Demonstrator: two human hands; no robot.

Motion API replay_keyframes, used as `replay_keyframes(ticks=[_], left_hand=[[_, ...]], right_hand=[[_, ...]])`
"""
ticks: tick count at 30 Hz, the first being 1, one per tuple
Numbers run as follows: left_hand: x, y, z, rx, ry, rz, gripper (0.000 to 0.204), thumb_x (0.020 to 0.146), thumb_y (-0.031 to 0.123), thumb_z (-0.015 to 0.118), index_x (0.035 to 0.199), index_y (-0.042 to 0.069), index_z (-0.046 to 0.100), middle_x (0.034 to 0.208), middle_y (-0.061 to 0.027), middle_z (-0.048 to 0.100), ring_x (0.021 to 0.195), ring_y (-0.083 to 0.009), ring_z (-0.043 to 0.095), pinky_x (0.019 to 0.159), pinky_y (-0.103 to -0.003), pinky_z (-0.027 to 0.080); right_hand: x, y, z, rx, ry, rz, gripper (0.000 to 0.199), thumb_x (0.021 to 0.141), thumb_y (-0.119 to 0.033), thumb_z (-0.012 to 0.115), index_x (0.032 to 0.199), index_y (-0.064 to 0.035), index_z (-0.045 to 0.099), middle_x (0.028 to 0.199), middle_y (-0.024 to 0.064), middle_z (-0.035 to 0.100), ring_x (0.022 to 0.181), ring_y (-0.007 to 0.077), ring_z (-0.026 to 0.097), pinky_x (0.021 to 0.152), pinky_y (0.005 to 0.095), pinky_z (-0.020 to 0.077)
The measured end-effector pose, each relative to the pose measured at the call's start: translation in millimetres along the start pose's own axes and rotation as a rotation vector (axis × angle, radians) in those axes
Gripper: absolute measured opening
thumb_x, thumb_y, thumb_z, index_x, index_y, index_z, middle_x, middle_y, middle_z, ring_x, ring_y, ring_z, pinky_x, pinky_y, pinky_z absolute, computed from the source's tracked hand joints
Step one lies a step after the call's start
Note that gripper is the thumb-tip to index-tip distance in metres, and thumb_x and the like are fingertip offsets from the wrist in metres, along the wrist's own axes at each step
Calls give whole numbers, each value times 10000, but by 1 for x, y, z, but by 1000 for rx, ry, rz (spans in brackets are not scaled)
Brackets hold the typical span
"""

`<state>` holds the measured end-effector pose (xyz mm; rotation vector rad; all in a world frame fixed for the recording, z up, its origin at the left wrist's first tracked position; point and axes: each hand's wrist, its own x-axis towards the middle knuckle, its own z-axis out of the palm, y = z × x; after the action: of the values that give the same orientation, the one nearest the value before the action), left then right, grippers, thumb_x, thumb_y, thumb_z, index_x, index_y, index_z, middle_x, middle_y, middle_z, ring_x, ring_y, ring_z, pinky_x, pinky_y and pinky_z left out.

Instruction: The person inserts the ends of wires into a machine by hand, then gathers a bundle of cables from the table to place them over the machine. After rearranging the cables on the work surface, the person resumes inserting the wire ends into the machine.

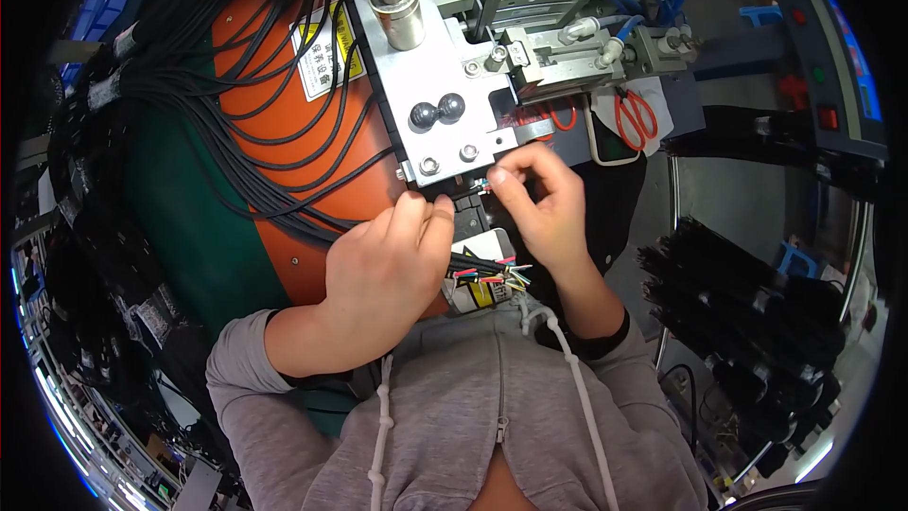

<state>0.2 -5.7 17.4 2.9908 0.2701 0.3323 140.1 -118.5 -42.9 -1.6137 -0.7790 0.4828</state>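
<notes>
So the black cable (464,194) being worked on is just above the middle of the frame, right under the lower edge of the silver metal plate (440,137). Its long axis goes roughly left to right, tilted up a bit on the right, and the coloured wire tips (482,185) point right, toward the right hand (550,213).

The left hand (388,251) is mostly closed, fingers curled over, with the cable pinched at the fingertips. Right hand's got thumb and forefinger bent into a loop, tips nearly together at those wires. Can't tell if they're actually pinching them, too small to make out.

Pose-wise, the left forearm comes up from lower left, back of the hand facing the camera. The right one rises from lower right and leans left, wrist bent a bit. Below the hands, near frame centre, there's a bunch of stripped cable ends (492,273), tips pointing right too. More black cables (251,199) sweep across the orange surface (293,260) at left.
</notes>
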Motion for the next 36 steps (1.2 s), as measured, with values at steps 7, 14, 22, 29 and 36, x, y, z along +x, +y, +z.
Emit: replay_keyframes(ticks=[7, 14, 22, 29, 36], left_hand=[[0, -10, 7, -113, 91, 17, 244, 700, 116, 652, 935, 51, 656, 796, -8, 536, 650, -113, 582, 542, -256, 441], [15, -18, -2, -312, 448, 294, 283, 727, 141, 714, 983, 22, 690, 782, -68, 623, 609, -172, 590, 529, -270, 458], [9, -11, 7, -414, 385, 192, 252, 701, 69, 700, 934, -24, 668, 764, -63, 615, 578, -140, 575, 429, -246, 417], [12, -10, 13, -495, 432, 164, 227, 713, 77, 717, 910, -20, 660, 725, -62, 592, 573, -150, 583, 423, -261, 416], [10, -11, 12, -479, 399, 187, 220, 722, 85, 703, 914, -12, 657, 698, -43, 539, 549, -149, 542, 419, -265, 392]], right_hand=[[12, -2, -24, 164, -464, -572, 143, 768, -77, 735, 829, 14, 645, 768, 78, 630, 691, 168, 579, 641, 303, 467], [-1, -11, -24, 377, -158, -252, 117, 702, 22, 761, 772, 3, 669, 821, 108, 661, 745, 196, 639, 641, 284, 489], [-7, -30, -2, 473, -26, -228, 298, 700, 78, 752, 945, 28, 589, 847, 146, 646, 772, 213, 628, 662, 310, 503], [-10, -32, 7, 289, 136, -325, 253, 732, 51, 747, 945, 46, 611, 860, 136, 660, 785, 186, 648, 703, 285, 525], [-4, -29, -6, 355, -81, -145, 145, 737, 15, 752, 835, 28, 646, 814, 111, 652, 749, 166, 620, 672, 276, 498]])
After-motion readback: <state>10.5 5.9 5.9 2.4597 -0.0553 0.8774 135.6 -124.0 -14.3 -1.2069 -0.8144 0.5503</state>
